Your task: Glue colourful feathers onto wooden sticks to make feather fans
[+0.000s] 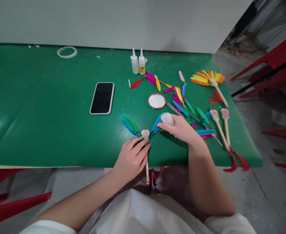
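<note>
My left hand (132,158) lies closed over a thin wooden stick (147,172) near the table's front edge, pinning it down. The stick's pink head (145,133) carries a blue and a green feather (129,124) on its left and blue feathers (156,125) on its right. My right hand (180,129) is closed round a small white bottle (167,119), whose tip rests by the right-hand blue feathers.
On the green table (40,123) lie a black phone (102,97), two glue bottles (138,62), a round lid (156,101), a tape ring (67,52), loose coloured feathers (182,100), a finished feather fan (207,79) and two tasselled sticks (222,125). Red chairs (274,65) stand right.
</note>
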`<state>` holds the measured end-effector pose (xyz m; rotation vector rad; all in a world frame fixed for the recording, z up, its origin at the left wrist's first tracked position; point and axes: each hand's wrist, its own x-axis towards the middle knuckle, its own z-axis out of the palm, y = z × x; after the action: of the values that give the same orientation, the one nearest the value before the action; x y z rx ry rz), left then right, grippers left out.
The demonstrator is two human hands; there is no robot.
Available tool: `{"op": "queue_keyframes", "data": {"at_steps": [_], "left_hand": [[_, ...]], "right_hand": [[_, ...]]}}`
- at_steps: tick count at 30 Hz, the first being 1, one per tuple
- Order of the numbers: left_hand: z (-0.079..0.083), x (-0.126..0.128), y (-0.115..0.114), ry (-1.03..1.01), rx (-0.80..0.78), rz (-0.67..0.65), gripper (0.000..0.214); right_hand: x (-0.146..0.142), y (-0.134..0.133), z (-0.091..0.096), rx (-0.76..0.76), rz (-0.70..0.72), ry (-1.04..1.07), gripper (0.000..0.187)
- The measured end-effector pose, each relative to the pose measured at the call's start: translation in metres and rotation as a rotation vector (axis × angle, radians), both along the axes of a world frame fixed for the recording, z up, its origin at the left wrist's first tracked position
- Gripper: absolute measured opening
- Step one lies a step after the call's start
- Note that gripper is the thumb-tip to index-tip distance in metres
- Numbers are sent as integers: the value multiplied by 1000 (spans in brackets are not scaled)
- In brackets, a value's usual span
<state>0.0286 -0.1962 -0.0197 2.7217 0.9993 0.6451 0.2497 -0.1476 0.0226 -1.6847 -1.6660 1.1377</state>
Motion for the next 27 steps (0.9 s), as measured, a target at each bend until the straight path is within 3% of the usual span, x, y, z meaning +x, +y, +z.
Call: {"op": "queue_keyframes", "data": {"at_steps": [12,23,27], "left_hand": [[-1,-1,0,-16,15,-3,27],[-1,-2,-2,-34,17,-7,28],[3,-6,-3,-133,45,84,27]], "right_hand": [[0,0,0,12,-6,33,39],[-1,1,-2,29,30,-70,40],[0,1,0,43,22,6,39]]}}
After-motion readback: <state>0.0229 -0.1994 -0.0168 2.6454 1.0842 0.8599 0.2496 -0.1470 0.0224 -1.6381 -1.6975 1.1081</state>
